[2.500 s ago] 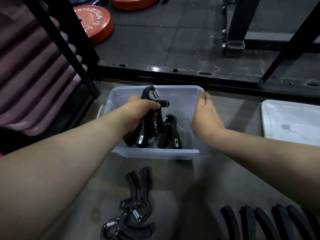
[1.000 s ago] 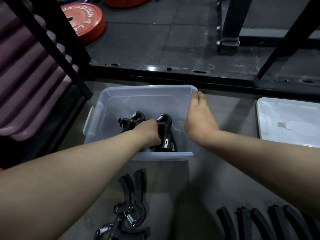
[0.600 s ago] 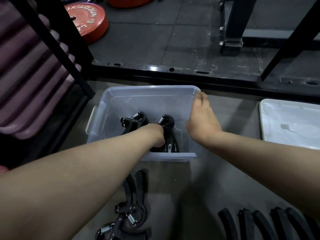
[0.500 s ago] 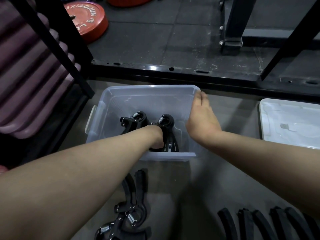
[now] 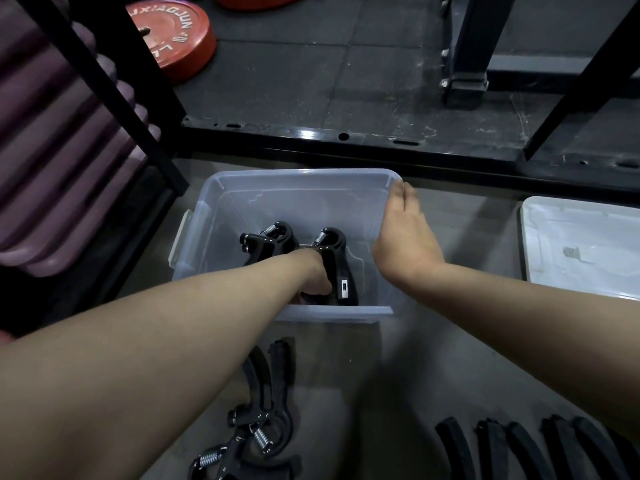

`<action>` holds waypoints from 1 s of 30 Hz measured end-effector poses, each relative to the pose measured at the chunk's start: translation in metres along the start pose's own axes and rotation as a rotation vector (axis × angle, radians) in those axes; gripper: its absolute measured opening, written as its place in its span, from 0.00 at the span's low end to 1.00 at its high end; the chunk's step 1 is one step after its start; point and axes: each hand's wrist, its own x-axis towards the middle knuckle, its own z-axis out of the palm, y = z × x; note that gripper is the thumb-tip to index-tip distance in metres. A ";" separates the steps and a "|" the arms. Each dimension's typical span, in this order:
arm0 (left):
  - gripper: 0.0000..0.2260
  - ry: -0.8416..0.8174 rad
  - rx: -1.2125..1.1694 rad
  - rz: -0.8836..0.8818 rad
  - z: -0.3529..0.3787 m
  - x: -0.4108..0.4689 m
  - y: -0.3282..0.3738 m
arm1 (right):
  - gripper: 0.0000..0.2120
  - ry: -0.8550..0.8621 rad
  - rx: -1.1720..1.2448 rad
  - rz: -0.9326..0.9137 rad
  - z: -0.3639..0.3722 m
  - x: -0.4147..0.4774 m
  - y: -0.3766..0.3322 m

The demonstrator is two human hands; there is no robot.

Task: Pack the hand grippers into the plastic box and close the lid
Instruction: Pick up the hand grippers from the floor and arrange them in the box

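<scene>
- The left hand [image 5: 311, 277] reaches down into the plastic box [image 5: 301, 174], back of the hand up. Its fingers point downward and are mostly hidden behind the wrist. It lies against a handle, but I cannot tell whether it grips it.
- That handle belongs to a hand gripper [image 5: 334, 252] just to the right of the left hand and touching it. It stands spring end up, its handles running down toward the near wall of the box.
- A second gripper [image 5: 272, 239] stands just beyond the left hand and a little to its left, also spring end up. Its handles are hidden behind the forearm.
- The right hand [image 5: 403, 237] lies flat, fingers straight and together, along the right rim of the box. Its fingertips are at the far right corner, and the thumb is out of sight.
- The box stands open on the grey floor between the two forearms.
- The white lid [image 5: 581, 244] lies flat on the floor to the right of the right hand, apart from the box.
- Loose grippers [image 5: 278, 372] lie in a heap under the left forearm, nearer the person than the box.
- A row of black handles [image 5: 448, 445] lies under the right forearm.
- Beyond both hands a black steel bar [image 5: 346, 143] crosses the floor.
- Further off, to the left, lie a red weight plate [image 5: 173, 36] and purple rolls [image 5: 52, 150].
</scene>
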 end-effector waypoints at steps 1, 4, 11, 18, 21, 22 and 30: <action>0.12 0.003 -0.065 0.005 0.000 0.005 -0.001 | 0.43 -0.002 0.000 -0.003 -0.001 0.000 0.000; 0.13 -0.003 -0.098 0.002 -0.001 0.005 0.003 | 0.44 -0.001 0.005 -0.009 -0.001 0.000 0.001; 0.08 -0.015 -0.076 -0.001 0.010 0.012 0.003 | 0.44 0.007 0.012 -0.014 0.001 0.001 0.001; 0.07 -0.063 0.101 -0.006 0.006 0.014 -0.003 | 0.43 -0.006 0.004 -0.010 0.000 0.000 0.001; 0.11 -0.039 0.093 0.036 -0.002 0.013 -0.008 | 0.44 -0.012 0.002 -0.014 -0.002 0.000 0.000; 0.13 -0.035 0.092 0.046 -0.004 0.012 -0.008 | 0.44 -0.014 0.004 -0.012 -0.002 0.000 0.001; 0.16 0.192 0.313 0.090 -0.016 -0.017 -0.002 | 0.45 -0.020 0.008 -0.010 -0.004 -0.003 -0.003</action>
